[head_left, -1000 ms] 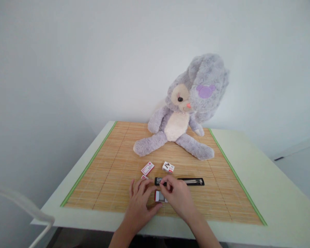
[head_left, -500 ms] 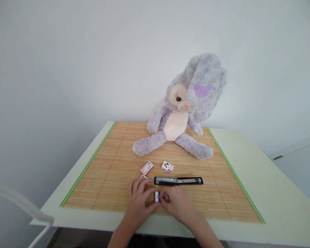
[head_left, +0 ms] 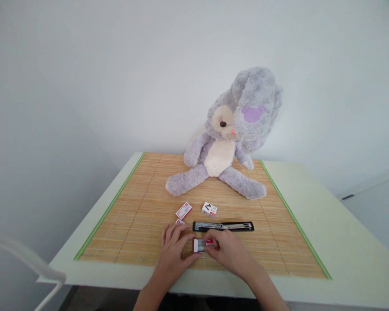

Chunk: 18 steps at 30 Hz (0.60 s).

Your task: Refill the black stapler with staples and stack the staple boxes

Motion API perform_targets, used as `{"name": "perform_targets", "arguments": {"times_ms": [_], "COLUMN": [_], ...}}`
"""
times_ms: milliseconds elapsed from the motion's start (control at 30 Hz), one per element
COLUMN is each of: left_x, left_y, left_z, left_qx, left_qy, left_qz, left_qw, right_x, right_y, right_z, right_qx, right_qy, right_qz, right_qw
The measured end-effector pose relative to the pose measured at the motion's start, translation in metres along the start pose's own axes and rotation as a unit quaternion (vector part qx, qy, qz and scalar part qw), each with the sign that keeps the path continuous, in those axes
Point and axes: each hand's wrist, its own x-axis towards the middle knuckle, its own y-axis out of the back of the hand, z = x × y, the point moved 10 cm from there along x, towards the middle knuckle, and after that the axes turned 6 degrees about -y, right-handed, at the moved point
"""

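A small red-and-white staple box point(head_left: 196, 245) lies on the mat with grey metal staples showing in it. My left hand point(head_left: 174, 250) curves around its left end, thumb and index finger at opposite sides, other fingers spread. At the right end, the fingers of my right hand point(head_left: 225, 250) are pinched together over the box; what they hold is hidden. Just beyond the hands, a black stapler point(head_left: 223, 226) is laid open with its metal inside showing.
Beyond the stapler lie a red-and-white box point(head_left: 183, 211) and a white box point(head_left: 209, 209). Another small box point(head_left: 180, 221) is partly behind my left fingers. A grey plush toy point(head_left: 218, 155) sits at the back of the bamboo mat point(head_left: 132, 224). A white cable point(head_left: 26, 255) hangs at left.
My right hand has shifted slightly right, still pinched, uncovering more of the staple box and its grey staples. My left hand has stayed nearly in place.
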Motion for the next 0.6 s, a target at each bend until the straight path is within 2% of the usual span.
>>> {"name": "perform_targets", "arguments": {"times_ms": [167,333,433,600], "left_x": [-0.006,-0.006,-0.004,-0.003], "left_y": [0.005,0.005,0.005,0.005], "left_z": [-0.005,-0.002,-0.001,-0.001], "left_qx": [-0.003,-0.007,-0.009,-0.01], "left_qy": [0.0,-0.006,-0.003,-0.001], "left_qz": [0.006,0.0,0.001,0.0], "left_qw": [1.0,1.0,1.0,1.0], "right_x": [-0.019,-0.029,-0.026,-0.018], "right_y": [0.014,0.012,0.008,0.0], "right_z": [0.036,0.065,0.06,0.03], "right_qx": [-0.008,-0.017,-0.01,0.007], "right_qy": [-0.04,-0.064,-0.057,-0.011], "right_qz": [0.004,-0.007,-0.007,-0.012], "right_qw": [0.999,0.998,0.998,1.0]}}
